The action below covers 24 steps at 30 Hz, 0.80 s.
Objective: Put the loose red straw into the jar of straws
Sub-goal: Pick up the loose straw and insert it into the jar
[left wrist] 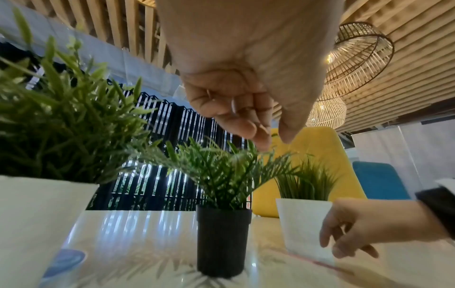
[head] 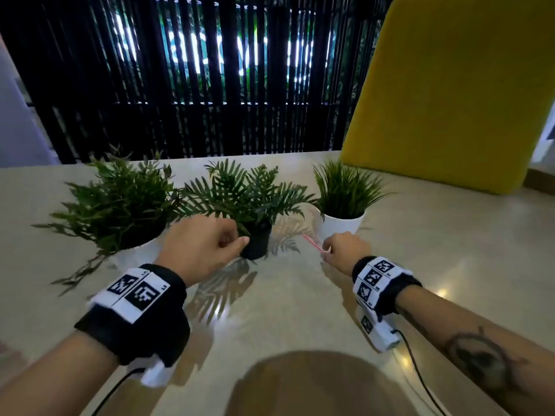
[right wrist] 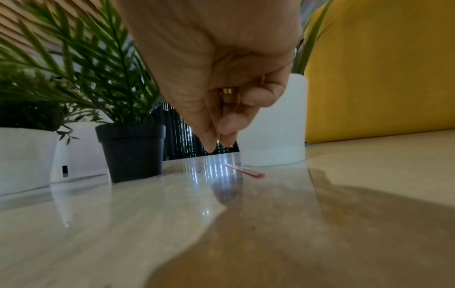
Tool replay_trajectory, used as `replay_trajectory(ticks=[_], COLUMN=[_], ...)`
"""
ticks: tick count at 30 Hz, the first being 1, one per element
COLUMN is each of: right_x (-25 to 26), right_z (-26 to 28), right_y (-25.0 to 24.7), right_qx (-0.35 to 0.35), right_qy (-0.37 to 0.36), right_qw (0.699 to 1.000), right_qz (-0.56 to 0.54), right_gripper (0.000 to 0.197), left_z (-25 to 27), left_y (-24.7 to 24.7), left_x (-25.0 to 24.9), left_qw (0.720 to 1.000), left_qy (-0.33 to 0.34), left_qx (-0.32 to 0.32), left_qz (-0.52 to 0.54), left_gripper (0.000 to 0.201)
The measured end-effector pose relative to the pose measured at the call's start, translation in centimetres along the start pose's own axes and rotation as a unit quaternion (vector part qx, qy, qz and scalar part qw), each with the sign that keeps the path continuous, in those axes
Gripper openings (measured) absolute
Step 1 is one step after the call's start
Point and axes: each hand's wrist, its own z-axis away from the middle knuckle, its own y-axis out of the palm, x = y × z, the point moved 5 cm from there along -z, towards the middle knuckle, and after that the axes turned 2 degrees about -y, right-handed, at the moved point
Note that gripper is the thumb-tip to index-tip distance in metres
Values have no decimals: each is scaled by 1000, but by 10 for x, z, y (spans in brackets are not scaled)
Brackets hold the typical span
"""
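Note:
The loose red straw (head: 310,242) lies flat on the glossy table, just in front of the right white pot. My right hand (head: 327,250) hovers at the straw's near end with thumb and fingers pointing down. In the right wrist view its fingertips (right wrist: 209,148) hang just above the table, and the straw (right wrist: 243,170) lies untouched beyond them. My left hand (head: 237,240) floats loosely curled and empty beside the black pot (head: 256,244). From the left wrist camera the right hand (left wrist: 344,247) shows a gap between thumb and fingers over the straw (left wrist: 322,263). No jar of straws is plainly in view.
Three potted plants stand in a row across the table: a white pot (head: 135,253) at left, the black pot in the middle, a white pot (head: 342,225) at right. A yellow chair back (head: 450,94) rises behind on the right. A dark slatted screen closes the far side.

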Motion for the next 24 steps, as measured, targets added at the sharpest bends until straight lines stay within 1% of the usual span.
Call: replay_trajectory(ticks=[1, 2, 4, 7, 10, 12, 14, 17, 20, 21, 22, 23, 24], right_x=[0, 0, -1, -1, 1, 5, 8, 8, -3, -11, -36, -48, -50], right_z=[-5, -8, -11, -18, -27, -32, -36, -45, -63, -77, -114, -134, -139], right_y=[4, 6, 10, 13, 9, 8, 7, 10, 33, 44, 71, 87, 90], right_qx=[10, 10, 18, 48, 74, 90, 82, 76, 129, 147, 154, 168, 192], right_qy=[5, 12, 29, 44, 53, 49, 50, 60, 72, 82, 89, 97, 106], right_qw=[1000, 1000, 999, 997, 995, 994, 994, 994, 985, 980, 980, 978, 973], right_qz=[4, 13, 27, 33, 29, 46, 54, 55, 93, 102, 89, 78, 66], right_gripper=[25, 24, 21, 19, 20, 17, 11, 18, 30, 31, 27, 28, 37], left_z=[1, 1, 5, 9, 6, 4, 2, 0, 1, 1, 2, 2, 3], left_y=[5, 11, 29, 53, 66, 69, 70, 69, 69, 69, 69, 69, 69], left_x=[0, 0, -5, -17, -22, -26, -27, -26, -27, -27, -28, -28, -29], left_qw=[1000, 1000, 999, 997, 997, 997, 997, 997, 995, 994, 994, 994, 994], left_qy=[-2, 4, 18, 38, 29, 31, 34, 37, 46, 48, 49, 49, 49], left_qx=[12, 8, 34, 63, 73, 69, 65, 68, 73, 74, 75, 77, 77], left_qz=[4, 5, -1, -2, 13, 7, -3, -18, -54, -60, -61, -59, -58], left_gripper=[36, 37, 38, 33, 33, 34, 36, 36, 37, 37, 37, 37, 37])
